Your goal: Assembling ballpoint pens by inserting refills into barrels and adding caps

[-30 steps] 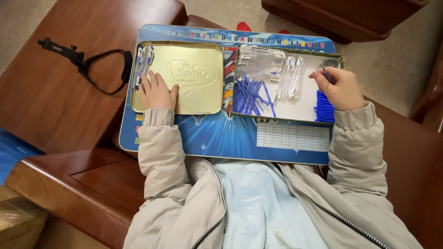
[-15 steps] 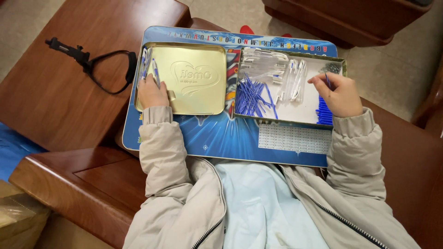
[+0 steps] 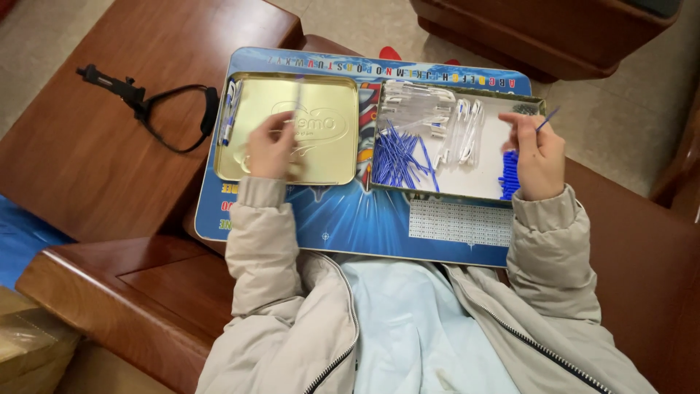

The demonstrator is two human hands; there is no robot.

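My left hand (image 3: 270, 146) hovers over a gold tin lid (image 3: 324, 98), blurred, its fingers closed on a thin pale pen barrel (image 3: 297, 109). My right hand (image 3: 541, 157) is at the right end of an open tin box (image 3: 456, 194) and pinches a thin blue refill (image 3: 548, 117). Inside the box lie a heap of blue refills (image 3: 397, 157), clear barrels (image 3: 415, 108), clear caps (image 3: 467, 131) and a row of small blue pieces (image 3: 508, 175). A few finished pens (image 3: 230, 109) rest along the lid's left edge.
Lid and box sit on a blue printed lap board (image 3: 350, 219) across my knees. A black strap with a mount (image 3: 146, 102) lies on the wooden table (image 3: 73, 168) to the left. A wooden armrest (image 3: 109, 292) is at lower left.
My left hand has moved from the lid's left edge toward its middle, carrying the barrel. My right hand has lifted a blue refill clear of the box's right end.
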